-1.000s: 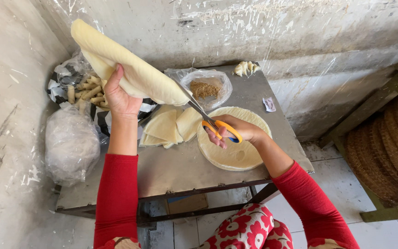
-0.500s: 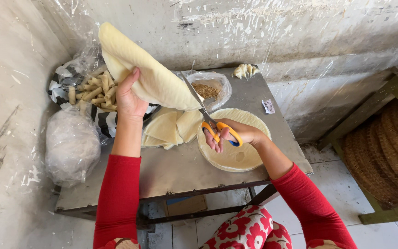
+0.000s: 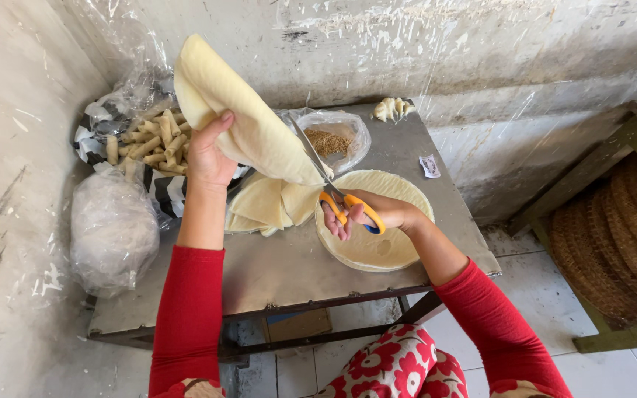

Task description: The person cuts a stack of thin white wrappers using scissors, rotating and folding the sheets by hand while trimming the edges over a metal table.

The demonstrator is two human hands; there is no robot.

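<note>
Setting: rough plastered walls meet in a corner, and our metal table (image 3: 289,269) stands against them on a tiled floor.
Left hand: our left hand (image 3: 210,151) grips a folded stack of pale round wrappers (image 3: 241,118), lifted above the table's far left part.
Right hand: our right hand (image 3: 374,214) has its fingers through the orange handles of the scissors (image 3: 329,180), whose blades run along the lower edge of the lifted stack.
Middle of the table: cut wrapper pieces (image 3: 270,206) lie in a loose heap under the lifted stack.
Right edge: a pile of whole round wrappers (image 3: 385,247) lies flat beneath our right wrist.
Far edge: a plastic bag with brown filling (image 3: 329,140) sits open.
Left corner: finished rolls (image 3: 145,140) lie on a striped cloth, with a tied clear bag (image 3: 112,228) nearer us.
</note>
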